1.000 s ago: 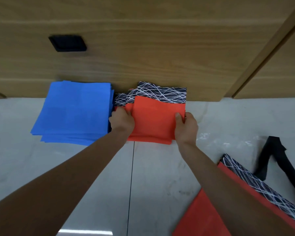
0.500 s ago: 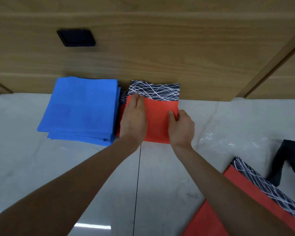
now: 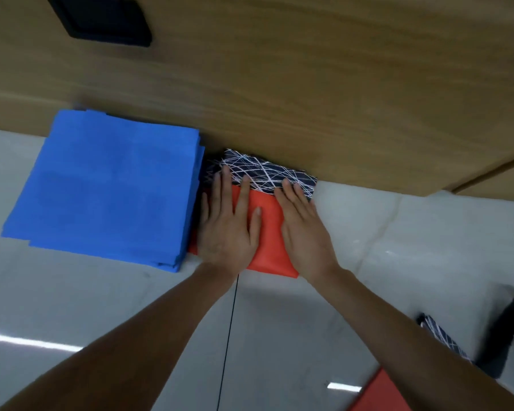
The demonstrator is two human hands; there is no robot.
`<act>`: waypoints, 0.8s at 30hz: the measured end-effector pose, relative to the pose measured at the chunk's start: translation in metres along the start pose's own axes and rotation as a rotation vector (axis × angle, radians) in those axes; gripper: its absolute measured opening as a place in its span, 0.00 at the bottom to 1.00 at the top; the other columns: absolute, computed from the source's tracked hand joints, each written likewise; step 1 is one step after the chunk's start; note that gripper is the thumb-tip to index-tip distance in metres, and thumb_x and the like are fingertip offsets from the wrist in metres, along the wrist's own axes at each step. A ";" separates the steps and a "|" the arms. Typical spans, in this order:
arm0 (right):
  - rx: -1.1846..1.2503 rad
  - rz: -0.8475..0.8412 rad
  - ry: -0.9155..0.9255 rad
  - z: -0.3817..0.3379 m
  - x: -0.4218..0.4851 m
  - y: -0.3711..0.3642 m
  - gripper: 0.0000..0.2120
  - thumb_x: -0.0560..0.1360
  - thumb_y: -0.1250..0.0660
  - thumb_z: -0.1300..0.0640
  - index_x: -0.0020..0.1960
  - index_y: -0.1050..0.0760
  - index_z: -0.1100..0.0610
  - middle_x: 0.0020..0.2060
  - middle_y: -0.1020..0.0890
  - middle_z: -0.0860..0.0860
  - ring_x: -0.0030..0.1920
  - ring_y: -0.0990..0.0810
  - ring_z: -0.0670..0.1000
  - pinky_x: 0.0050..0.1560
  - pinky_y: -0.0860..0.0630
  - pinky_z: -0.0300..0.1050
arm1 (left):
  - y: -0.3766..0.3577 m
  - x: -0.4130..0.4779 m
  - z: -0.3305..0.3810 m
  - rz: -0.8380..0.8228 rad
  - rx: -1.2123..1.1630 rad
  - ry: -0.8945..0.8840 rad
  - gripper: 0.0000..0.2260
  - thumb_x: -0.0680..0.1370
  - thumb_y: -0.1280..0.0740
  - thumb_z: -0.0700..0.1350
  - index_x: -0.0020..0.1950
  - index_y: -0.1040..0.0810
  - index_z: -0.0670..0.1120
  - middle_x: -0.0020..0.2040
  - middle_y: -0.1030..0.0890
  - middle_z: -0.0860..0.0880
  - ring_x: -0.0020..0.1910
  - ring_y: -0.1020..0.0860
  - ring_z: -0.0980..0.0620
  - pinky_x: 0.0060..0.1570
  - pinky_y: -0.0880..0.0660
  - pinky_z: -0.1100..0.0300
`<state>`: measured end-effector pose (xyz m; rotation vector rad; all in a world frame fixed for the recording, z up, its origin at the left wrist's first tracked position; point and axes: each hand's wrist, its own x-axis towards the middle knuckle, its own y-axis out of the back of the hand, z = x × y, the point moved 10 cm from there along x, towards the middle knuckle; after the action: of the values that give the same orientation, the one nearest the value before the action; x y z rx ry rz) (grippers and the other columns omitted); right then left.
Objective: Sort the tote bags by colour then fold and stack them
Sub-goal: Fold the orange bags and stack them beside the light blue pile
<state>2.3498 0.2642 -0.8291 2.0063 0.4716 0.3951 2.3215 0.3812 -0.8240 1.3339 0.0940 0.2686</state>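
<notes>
Both left grip and right grip press the folded red bag.

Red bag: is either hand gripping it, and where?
Nothing is gripped. The left hand and right hand lie flat on top of the folded red bag, pressing it, reaching its patterned band.

We press our left hand and right hand flat on the folded red tote bag — just beside the blue stack, against the wooden panel.
</notes>
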 end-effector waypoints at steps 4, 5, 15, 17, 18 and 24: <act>-0.032 0.033 -0.007 -0.001 0.002 0.002 0.25 0.76 0.51 0.58 0.71 0.34 0.63 0.72 0.35 0.57 0.73 0.40 0.54 0.71 0.46 0.52 | -0.001 0.005 0.000 -0.008 -0.045 -0.015 0.26 0.78 0.49 0.55 0.73 0.35 0.46 0.73 0.37 0.38 0.71 0.36 0.40 0.69 0.39 0.44; -0.057 0.033 -0.003 -0.002 0.003 0.002 0.24 0.76 0.50 0.58 0.70 0.33 0.63 0.71 0.33 0.58 0.72 0.37 0.56 0.70 0.44 0.54 | -0.002 0.005 -0.001 -0.019 -0.049 -0.008 0.25 0.78 0.48 0.55 0.72 0.34 0.46 0.72 0.36 0.38 0.71 0.35 0.40 0.68 0.38 0.45; 0.061 -0.039 0.011 -0.001 0.003 0.002 0.26 0.76 0.52 0.56 0.72 0.35 0.61 0.73 0.38 0.55 0.73 0.45 0.49 0.72 0.48 0.51 | 0.004 0.020 0.008 -0.130 -0.057 -0.113 0.30 0.76 0.50 0.60 0.73 0.37 0.44 0.75 0.42 0.40 0.74 0.43 0.41 0.71 0.47 0.45; 0.102 -0.024 0.031 0.000 0.001 0.003 0.25 0.77 0.51 0.56 0.72 0.35 0.61 0.74 0.40 0.53 0.74 0.47 0.48 0.74 0.50 0.49 | -0.002 0.016 0.006 -0.139 -0.070 -0.113 0.32 0.77 0.53 0.63 0.76 0.46 0.48 0.77 0.49 0.43 0.76 0.50 0.44 0.71 0.53 0.48; 0.115 -0.008 0.042 -0.001 0.001 0.004 0.24 0.77 0.51 0.56 0.72 0.35 0.61 0.73 0.40 0.53 0.74 0.47 0.49 0.75 0.51 0.47 | -0.002 0.014 0.004 -0.128 -0.063 -0.109 0.32 0.77 0.53 0.63 0.77 0.47 0.49 0.77 0.50 0.43 0.76 0.51 0.44 0.72 0.54 0.49; 0.111 -0.019 0.030 0.000 0.002 0.004 0.23 0.77 0.49 0.57 0.71 0.34 0.61 0.73 0.37 0.55 0.74 0.45 0.50 0.74 0.49 0.47 | -0.004 0.016 0.004 -0.178 -0.030 -0.083 0.32 0.77 0.52 0.63 0.77 0.48 0.50 0.77 0.50 0.43 0.76 0.50 0.44 0.72 0.50 0.46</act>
<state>2.3520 0.2632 -0.8252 2.1034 0.5415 0.3955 2.3384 0.3806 -0.8251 1.2963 0.1381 0.0635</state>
